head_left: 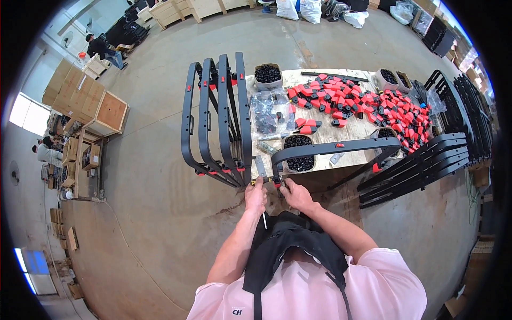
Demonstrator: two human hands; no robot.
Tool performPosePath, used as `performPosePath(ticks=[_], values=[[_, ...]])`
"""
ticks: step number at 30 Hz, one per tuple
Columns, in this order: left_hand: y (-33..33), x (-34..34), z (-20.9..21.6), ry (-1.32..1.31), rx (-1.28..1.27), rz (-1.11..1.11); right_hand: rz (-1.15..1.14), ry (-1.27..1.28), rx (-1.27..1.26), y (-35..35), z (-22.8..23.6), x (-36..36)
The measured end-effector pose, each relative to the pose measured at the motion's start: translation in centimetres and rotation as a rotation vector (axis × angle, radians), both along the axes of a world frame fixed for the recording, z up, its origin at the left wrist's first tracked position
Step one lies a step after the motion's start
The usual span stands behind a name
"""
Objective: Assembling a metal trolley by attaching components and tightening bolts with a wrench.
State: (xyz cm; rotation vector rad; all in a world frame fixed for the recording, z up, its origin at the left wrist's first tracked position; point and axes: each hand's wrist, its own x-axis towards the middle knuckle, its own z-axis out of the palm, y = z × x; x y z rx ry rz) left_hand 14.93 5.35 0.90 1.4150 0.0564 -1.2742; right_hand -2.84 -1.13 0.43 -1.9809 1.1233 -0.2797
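A bent black metal frame (314, 150) with a small red patch on its top bar lies across the table's near edge. At its near left end sits a red-and-black fitting (277, 184). My right hand (298, 196) is closed at this end, its fingers curled against the frame. On the other side of the fitting, my left hand (256, 197) is closed on a tool with yellow-and-black parts near the fingertips. A thin pale rod (264, 220) sticks out below that hand; my fingers hide most of the tool.
Several black frames (205, 114) stand left of the table (341, 154); more frames (421, 160) lean at the right. The table bears red-and-black plastic pieces (325, 98), boxes of small black parts (298, 153), and a clear bag (269, 114). Another person (101, 49) stands far left.
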Motion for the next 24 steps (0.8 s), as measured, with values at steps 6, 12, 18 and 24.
performPosePath(ticks=[6,12,18,24], values=[[0.4,-0.1,-0.1,0.006,-0.001,0.003,-0.165,-0.235,0.858,-1.0,1.8,0.5],[0.1,0.0,0.2,-0.018,-0.014,-0.015,0.007,-0.020,0.106,-0.3,-0.6,-0.4],[0.3,0.0,0.7,-0.003,0.016,0.012,-0.252,-0.360,1.046,-2.1,4.3,-0.1],[0.1,0.3,0.5,0.009,0.012,0.002,0.016,-0.195,0.264,-1.6,-0.9,-0.8]])
